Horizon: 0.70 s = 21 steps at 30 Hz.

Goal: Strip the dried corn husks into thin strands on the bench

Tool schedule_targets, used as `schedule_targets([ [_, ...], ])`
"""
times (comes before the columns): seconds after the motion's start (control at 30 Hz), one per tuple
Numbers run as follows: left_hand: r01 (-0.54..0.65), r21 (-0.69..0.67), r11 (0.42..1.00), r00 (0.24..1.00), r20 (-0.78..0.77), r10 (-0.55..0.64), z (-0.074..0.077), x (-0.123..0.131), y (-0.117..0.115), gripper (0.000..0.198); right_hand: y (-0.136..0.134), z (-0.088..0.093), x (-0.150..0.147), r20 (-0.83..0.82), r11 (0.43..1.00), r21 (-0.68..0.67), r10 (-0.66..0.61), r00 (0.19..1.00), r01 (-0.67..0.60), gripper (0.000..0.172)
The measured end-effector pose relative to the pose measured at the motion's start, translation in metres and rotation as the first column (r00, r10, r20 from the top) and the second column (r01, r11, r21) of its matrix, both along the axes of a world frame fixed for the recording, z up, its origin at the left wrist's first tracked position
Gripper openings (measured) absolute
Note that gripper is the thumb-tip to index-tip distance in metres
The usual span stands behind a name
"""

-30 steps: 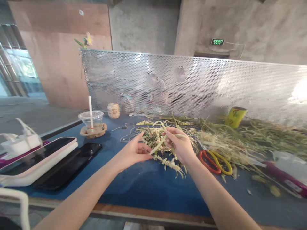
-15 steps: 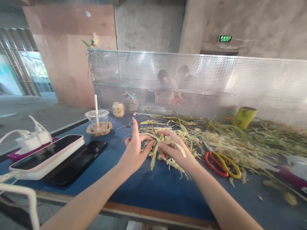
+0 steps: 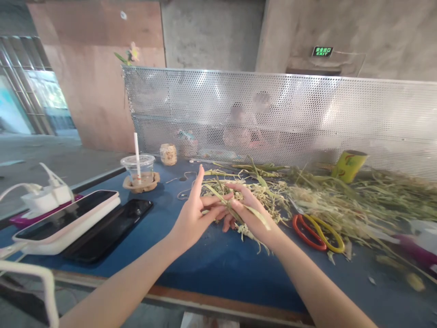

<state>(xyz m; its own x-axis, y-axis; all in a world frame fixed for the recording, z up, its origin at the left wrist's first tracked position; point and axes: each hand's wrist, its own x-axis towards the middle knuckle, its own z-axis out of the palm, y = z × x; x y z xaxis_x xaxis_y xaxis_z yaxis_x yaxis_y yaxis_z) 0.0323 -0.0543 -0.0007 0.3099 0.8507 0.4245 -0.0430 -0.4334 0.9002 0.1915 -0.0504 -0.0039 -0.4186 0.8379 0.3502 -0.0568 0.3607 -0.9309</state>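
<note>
My left hand (image 3: 196, 216) pinches green plant strips (image 3: 235, 212) between thumb and fingers, its index finger pointing up. Fingers of my right hand (image 3: 251, 214) close on the same strips from the other side, and the two hands meet fingertip to fingertip. One pale strip end hangs over my right hand. Beneath and behind the hands lies a pile of dried plant fibres (image 3: 273, 198). Scissors with a red and a yellow handle (image 3: 309, 232) lie to the right of my right hand.
On the left of the blue table (image 3: 218, 269) are a black phone (image 3: 109, 232), a white-cased phone (image 3: 68, 223), a power strip (image 3: 25, 219) and a plastic cup with a straw (image 3: 138, 168). A yellow-green cup (image 3: 350, 166) stands back right. Behind rises a perforated metal screen (image 3: 205, 109).
My left hand has moved slightly right, closer to my right hand. The strips have turned; the one that hung down between the hands now slants toward my right hand.
</note>
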Motion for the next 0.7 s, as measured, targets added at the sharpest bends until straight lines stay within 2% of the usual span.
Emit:
schedule_targets([
  [0.07, -0.029, -0.01, 1.0, 0.999, 0.037, 0.029, -0.0013, -0.0015, 0.0033, 0.092, 0.0, 0.0021, 0.0036, 0.035, 1.0, 0.022, -0.02, 0.999, 0.019, 0.037],
  [0.13, -0.05, -0.025, 0.998, 0.997, 0.049, 0.051, -0.0008, -0.0028, 0.0055, 0.09, 0.001, 0.0038, 0.0072, 0.112, 0.982, 0.126, -0.152, 0.982, 0.138, 0.033],
  [0.27, -0.039, -0.067, 0.997, 0.998, 0.054, 0.043, 0.0013, -0.002, 0.0054, 0.088, 0.0045, 0.0038, 0.0102, 0.149, 0.844, 0.424, -0.423, 0.894, 0.329, 0.01],
  [0.37, 0.002, -0.096, 0.995, 0.999, 0.053, 0.004, 0.0015, 0.0003, 0.0036, 0.088, 0.0048, 0.0029, 0.0092, 0.14, 0.762, 0.524, -0.518, 0.844, 0.381, 0.005],
  [0.43, -0.001, -0.104, 0.995, 1.0, 0.023, 0.003, 0.0012, 0.0009, 0.0034, 0.088, 0.0036, 0.0036, 0.0084, 0.188, 0.77, 0.523, -0.522, 0.832, 0.365, 0.007],
  [0.53, -0.022, -0.112, 0.993, 0.999, -0.047, 0.017, 0.0008, -0.0002, 0.0046, 0.085, 0.0022, 0.0054, 0.008, 0.25, 0.823, 0.44, -0.497, 0.831, 0.36, 0.011],
  [0.7, 0.012, -0.158, 0.987, 0.997, -0.072, -0.024, 0.0017, -0.001, 0.0062, 0.085, 0.0087, 0.0023, 0.0082, 0.084, 0.854, 0.197, -0.505, 0.859, 0.482, 0.02],
])
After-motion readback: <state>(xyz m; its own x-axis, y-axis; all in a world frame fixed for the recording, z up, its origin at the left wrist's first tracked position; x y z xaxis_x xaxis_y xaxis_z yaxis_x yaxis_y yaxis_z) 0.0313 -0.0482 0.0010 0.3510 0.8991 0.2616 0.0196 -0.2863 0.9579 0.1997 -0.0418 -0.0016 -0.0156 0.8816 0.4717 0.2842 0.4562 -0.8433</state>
